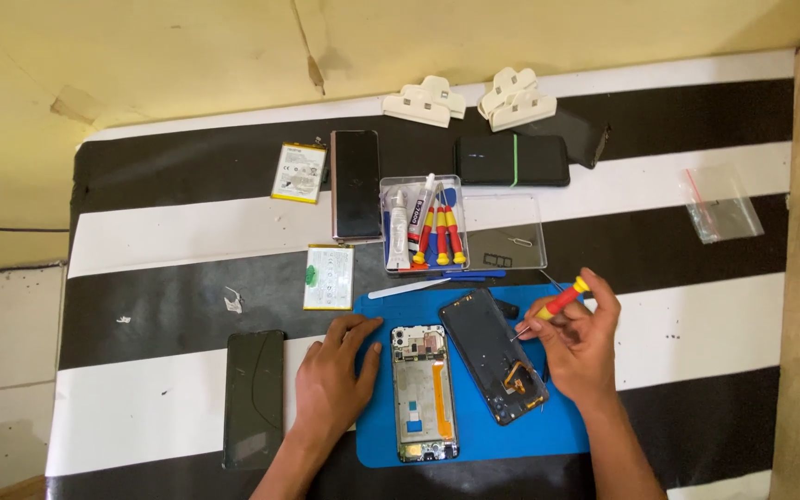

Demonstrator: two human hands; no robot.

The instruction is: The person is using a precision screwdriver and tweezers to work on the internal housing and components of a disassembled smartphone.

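Nearest on the blue mat (562, 431), the left hand (333, 380) lies flat, fingers spread, just left of the opened phone (423, 393), probably steadying it. Right of that phone lies the back cover (491, 355), tilted; the right hand (578, 347) pinches a red-yellow screwdriver (557, 304) above it. Beyond the mat: a clear tool box (423, 225) holding more drivers, and two white-labelled batteries (328, 277), one (298, 172) with a yellow edge.

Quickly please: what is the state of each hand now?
Left hand: open, flat on the blue mat, beside the opened phone.
Right hand: closed on a red-yellow screwdriver.
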